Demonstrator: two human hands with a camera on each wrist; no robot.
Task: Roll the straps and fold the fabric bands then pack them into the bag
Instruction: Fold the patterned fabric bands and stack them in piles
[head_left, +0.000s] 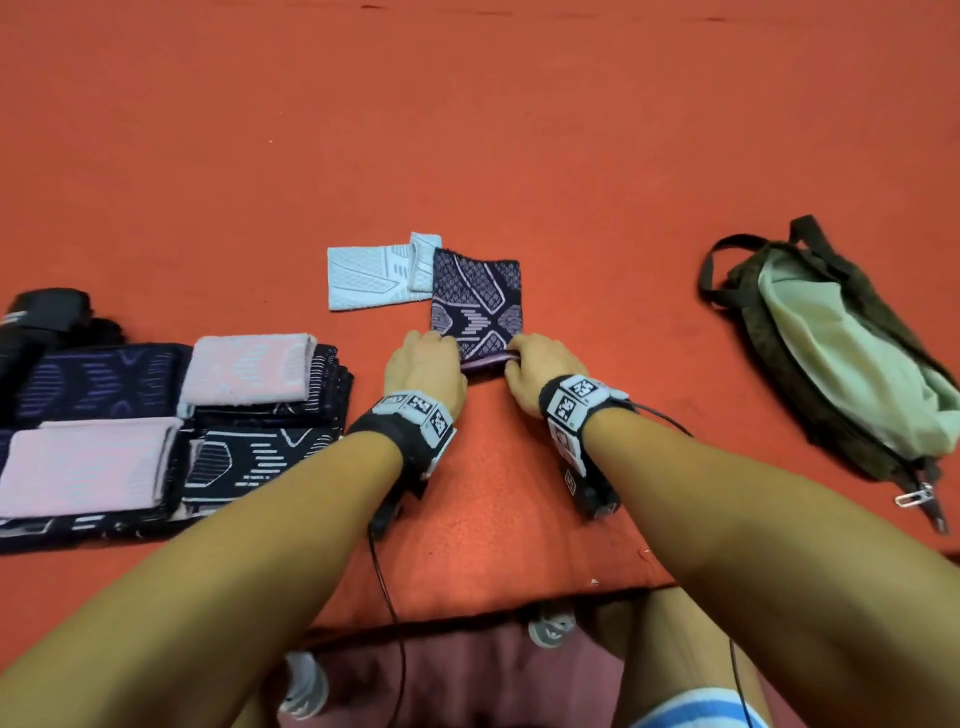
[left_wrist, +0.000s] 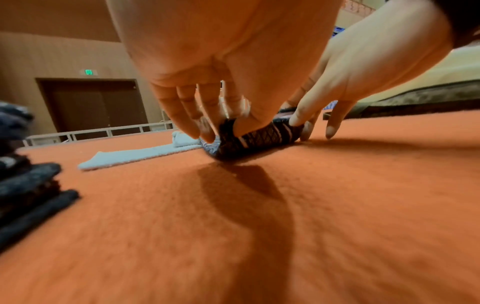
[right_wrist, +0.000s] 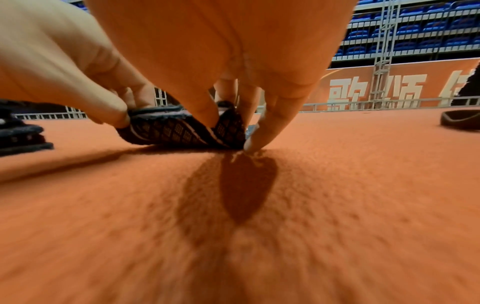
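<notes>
Both hands pinch near edge of dark patterned band (head_left: 475, 301): left hand (head_left: 426, 366) at left corner, right hand (head_left: 537, 371) at right. Knit looks soft, light, floppy; I'd grip corners to fold. Bag (head_left: 836, 358) well right.

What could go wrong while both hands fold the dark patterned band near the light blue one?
1. The left hand and right hand pinch only the near edge of the dark patterned band, so the fold may slip or land crooked.
2. Its far corner overlaps the light blue band, which may get dragged.
</notes>
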